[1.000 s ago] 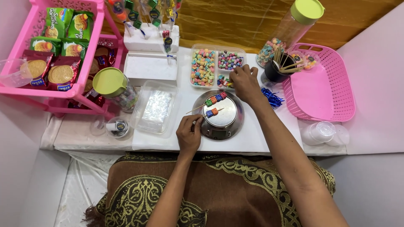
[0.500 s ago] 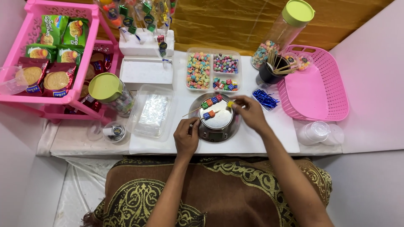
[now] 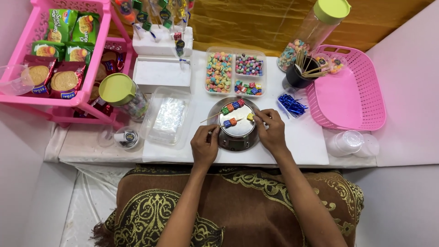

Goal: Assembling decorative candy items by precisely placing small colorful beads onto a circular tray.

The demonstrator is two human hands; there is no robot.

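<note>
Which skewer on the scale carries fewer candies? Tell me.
The nearer skewer, held by the left hand: two cubes; the farther skewer has four.

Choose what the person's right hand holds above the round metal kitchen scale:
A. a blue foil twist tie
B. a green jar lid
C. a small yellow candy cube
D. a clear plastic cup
C: the right hand pinches a small yellow candy cube at its fingertips, just beyond the tip of the lower wooden skewer, over the round metal kitchen scale.
</note>
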